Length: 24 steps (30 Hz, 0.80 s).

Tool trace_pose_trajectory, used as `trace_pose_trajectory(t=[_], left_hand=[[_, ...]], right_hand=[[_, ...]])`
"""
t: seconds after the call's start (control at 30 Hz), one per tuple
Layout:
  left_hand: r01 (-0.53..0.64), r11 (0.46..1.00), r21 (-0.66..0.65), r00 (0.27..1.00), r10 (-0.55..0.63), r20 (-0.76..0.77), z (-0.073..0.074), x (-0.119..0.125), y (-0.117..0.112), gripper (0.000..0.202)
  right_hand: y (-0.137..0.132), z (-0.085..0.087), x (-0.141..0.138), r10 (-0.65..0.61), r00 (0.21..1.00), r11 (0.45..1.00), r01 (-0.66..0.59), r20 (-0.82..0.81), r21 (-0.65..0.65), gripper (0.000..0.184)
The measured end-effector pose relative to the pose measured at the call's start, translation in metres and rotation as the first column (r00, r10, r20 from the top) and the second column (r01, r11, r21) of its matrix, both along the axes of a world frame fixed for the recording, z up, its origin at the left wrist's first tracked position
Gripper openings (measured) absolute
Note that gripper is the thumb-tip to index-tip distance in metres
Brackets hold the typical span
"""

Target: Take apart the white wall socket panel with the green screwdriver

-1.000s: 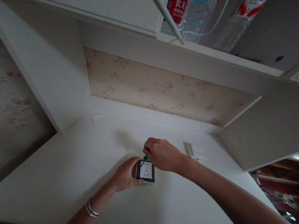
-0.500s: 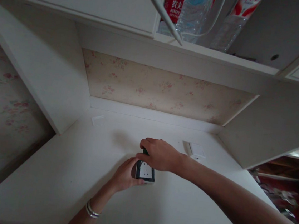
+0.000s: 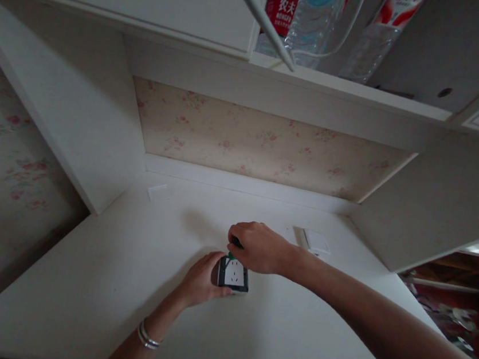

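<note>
A wall socket [image 3: 234, 275] with a white face and a dark frame lies on the white desk [image 3: 124, 281]. My left hand [image 3: 200, 280] grips its left side, fingers curled around the edge. My right hand [image 3: 257, 247] is closed in a fist on a green-handled screwdriver [image 3: 232, 254], whose tip points down at the socket's upper left corner. Most of the handle is hidden inside the fist. A bracelet sits on my left wrist.
A white cover plate [image 3: 316, 242] lies on the desk behind my right hand. A small white piece [image 3: 159, 191] lies at the back left. Plastic water bottles [image 3: 313, 21] stand on the shelf above. White side panels close the desk in left and right.
My right hand shifted slightly over the socket's top corner, covering then showing the green handle. The left hand and socket stayed in place.
</note>
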<state>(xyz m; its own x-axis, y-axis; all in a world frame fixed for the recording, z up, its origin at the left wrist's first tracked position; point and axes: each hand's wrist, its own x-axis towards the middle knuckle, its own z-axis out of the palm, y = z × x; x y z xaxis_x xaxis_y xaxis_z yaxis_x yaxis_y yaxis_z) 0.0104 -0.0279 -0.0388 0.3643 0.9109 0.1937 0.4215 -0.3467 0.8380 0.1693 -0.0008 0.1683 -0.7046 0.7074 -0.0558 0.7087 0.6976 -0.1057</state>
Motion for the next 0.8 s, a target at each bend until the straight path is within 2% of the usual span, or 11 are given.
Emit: trace_pose_trajectory(t=[0.2, 0.27, 0.4, 0.47, 0.57, 0.7, 0.8], left_hand=[[-0.003, 1.000, 0.001, 1.000, 0.003, 0.001, -0.0006, 0.0005, 0.0009, 0.078], [0.002, 1.000, -0.005, 1.000, -0.002, 0.004, -0.0017, 0.0009, 0.0012, 0.078], [0.007, 1.000, -0.021, 1.000, -0.007, -0.001, -0.0017, 0.0012, 0.0013, 0.081], [0.000, 1.000, -0.028, 1.000, 0.000, -0.006, -0.0003, 0.0013, 0.0013, 0.082], [0.015, 0.999, -0.043, 1.000, -0.015, -0.002, 0.0019, 0.0014, 0.0013, 0.078], [0.011, 0.999, -0.045, 1.000, -0.010, 0.010, 0.0017, 0.0013, 0.0016, 0.078], [0.016, 0.998, -0.054, 1.000, -0.015, 0.021, 0.0004, 0.0017, 0.0019, 0.078]], right_hand=[[-0.0040, 0.0042, -0.0007, 0.103, 0.994, 0.992, -0.100, 0.036, -0.079, 0.015], [-0.0051, 0.0049, -0.0022, 0.077, 0.996, 0.994, -0.072, 0.053, -0.079, 0.017], [-0.0050, 0.0033, -0.0072, -0.035, 0.994, 0.999, 0.035, 0.102, 0.006, 0.031], [-0.0045, 0.0029, -0.0082, 0.017, 0.994, 1.000, -0.019, 0.107, 0.011, 0.027], [-0.0046, 0.0052, -0.0052, 0.145, 0.988, 0.988, -0.142, 0.057, -0.062, 0.019], [-0.0052, 0.0089, 0.0003, 0.227, 0.973, 0.958, -0.229, -0.031, -0.175, 0.022], [-0.0056, 0.0059, -0.0014, 0.118, 0.993, 0.987, -0.115, 0.020, -0.109, 0.018]])
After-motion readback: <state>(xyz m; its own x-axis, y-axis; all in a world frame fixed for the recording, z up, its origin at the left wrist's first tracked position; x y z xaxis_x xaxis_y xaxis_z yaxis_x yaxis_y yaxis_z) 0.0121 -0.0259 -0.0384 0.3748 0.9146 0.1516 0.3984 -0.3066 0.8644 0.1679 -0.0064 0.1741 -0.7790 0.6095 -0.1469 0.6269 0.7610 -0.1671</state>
